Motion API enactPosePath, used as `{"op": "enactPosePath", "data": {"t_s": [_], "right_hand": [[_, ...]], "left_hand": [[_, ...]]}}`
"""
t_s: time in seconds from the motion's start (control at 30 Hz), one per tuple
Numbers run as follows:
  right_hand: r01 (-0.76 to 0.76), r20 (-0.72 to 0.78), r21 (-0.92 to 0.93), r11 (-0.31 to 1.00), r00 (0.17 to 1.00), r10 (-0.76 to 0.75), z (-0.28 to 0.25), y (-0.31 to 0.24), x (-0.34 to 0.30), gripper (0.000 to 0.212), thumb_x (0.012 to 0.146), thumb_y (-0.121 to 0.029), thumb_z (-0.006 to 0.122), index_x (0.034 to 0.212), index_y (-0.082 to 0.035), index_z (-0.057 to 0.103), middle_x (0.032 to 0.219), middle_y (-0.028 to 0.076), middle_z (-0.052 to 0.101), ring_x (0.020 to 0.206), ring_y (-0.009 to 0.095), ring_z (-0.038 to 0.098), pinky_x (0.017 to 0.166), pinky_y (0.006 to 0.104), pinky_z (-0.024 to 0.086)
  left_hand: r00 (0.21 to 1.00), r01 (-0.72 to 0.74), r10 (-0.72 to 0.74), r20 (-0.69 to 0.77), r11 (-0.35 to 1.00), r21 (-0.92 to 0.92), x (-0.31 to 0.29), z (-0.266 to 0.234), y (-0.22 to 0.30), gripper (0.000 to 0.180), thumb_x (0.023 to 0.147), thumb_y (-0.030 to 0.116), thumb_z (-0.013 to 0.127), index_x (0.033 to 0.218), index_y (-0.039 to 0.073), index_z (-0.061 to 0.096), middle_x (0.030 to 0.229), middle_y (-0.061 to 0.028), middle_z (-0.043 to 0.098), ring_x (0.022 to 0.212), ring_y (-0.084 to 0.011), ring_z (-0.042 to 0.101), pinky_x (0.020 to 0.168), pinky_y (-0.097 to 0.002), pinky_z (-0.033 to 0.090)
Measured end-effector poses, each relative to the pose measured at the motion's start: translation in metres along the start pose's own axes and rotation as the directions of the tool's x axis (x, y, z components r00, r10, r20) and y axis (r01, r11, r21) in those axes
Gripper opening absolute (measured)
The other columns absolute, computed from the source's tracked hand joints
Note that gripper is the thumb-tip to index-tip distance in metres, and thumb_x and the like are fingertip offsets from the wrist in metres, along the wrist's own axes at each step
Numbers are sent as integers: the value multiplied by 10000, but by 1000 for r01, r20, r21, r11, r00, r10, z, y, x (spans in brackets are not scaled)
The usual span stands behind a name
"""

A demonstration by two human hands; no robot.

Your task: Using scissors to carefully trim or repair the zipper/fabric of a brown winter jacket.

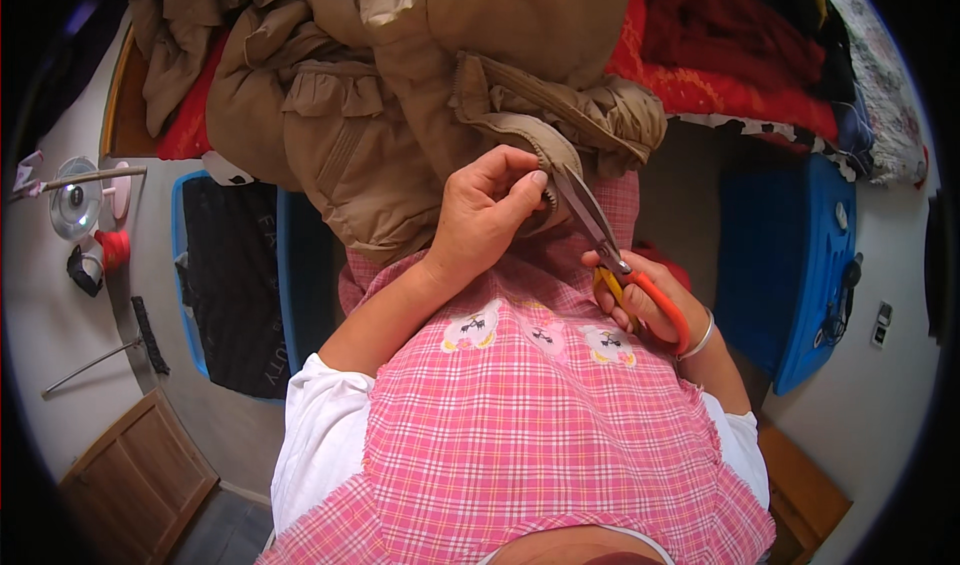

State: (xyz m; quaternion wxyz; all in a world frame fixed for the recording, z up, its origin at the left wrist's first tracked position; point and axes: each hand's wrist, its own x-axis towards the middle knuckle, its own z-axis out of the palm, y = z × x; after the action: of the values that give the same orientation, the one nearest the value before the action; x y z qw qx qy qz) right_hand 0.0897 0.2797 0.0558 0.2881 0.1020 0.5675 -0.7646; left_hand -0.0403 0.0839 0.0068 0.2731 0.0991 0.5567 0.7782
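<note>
1 brown garment (345, 155) is pinched at its zipper edge (544, 143) by left fingers (516, 201); orange-handled scissors (617, 260) are gripped by right fingers (612, 308).

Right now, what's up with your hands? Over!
Left hand pinching zippered edge of brown garment. Right hand gripping scissors, tips at that edge. Possibly in the way: left thumb.

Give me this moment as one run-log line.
left fingers: pinching zipper strip | right fingers: holding orange-and-yellow-handled scissors | blades: tips at zipper strip | brown garment: bunched in front
</note>
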Motion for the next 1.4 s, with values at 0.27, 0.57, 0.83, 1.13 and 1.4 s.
{"op": "enactPosePath", "data": {"t_s": [0.27, 0.57, 0.83, 1.13, 1.4], "right_hand": [[4, 2, -23, 1000, 1000, -4, 0, -4, 0, 453, 922, -245, 542, 1271, 18, 423, 763, -18, 454, 594, 30, 433, 535, 164, 386], [41, -13, -75, 996, 999, -42, 0, -3, 3, 446, 921, -240, 536, 1260, 30, 433, 748, -16, 454, 584, 38, 430, 534, 172, 387], [37, 0, -67, 997, 999, -37, 1, -4, 7, 464, 915, -275, 513, 1261, 23, 429, 753, -6, 472, 578, 39, 422, 531, 169, 370], [-25, -30, -51, 998, 999, 23, 1, -6, 4, 451, 913, -251, 550, 1251, 27, 443, 760, -20, 457, 595, 34, 430, 536, 171, 382], [-7, -48, -127, 992, 999, 1, 0, -8, 7, 442, 895, -243, 586, 1251, -6, 473, 776, -28, 475, 621, 45, 447, 549, 187, 389]], "left_hand": [[999, -21, 22, -24, 999, 29, -2, 1, 0, 132, 883, 98, 584, 987, 16, 581, 826, 9, 617, 707, -44, 577, 633, -188, 470], [1000, -24, 24, -18, 1000, 15, -2, 1, -1, 131, 884, 95, 582, 989, 16, 580, 829, 9, 613, 706, -42, 574, 632, -188, 470], [999, -26, 26, -30, 1000, 11, -4, -1, 0, 134, 886, 99, 581, 993, 19, 576, 843, 9, 612, 708, -44, 572, 629, -188, 464], [999, -31, 32, -39, 999, 7, -4, -3, -1, 124, 888, 112, 578, 977, 27, 569, 833, 12, 601, 709, -49, 571, 639, -191, 463], [999, -18, 19, -37, 999, 28, -3, -5, 4, 94, 885, 105, 567, 947, 34, 562, 812, 19, 590, 694, -41, 567, 634, -190, 461]]}}
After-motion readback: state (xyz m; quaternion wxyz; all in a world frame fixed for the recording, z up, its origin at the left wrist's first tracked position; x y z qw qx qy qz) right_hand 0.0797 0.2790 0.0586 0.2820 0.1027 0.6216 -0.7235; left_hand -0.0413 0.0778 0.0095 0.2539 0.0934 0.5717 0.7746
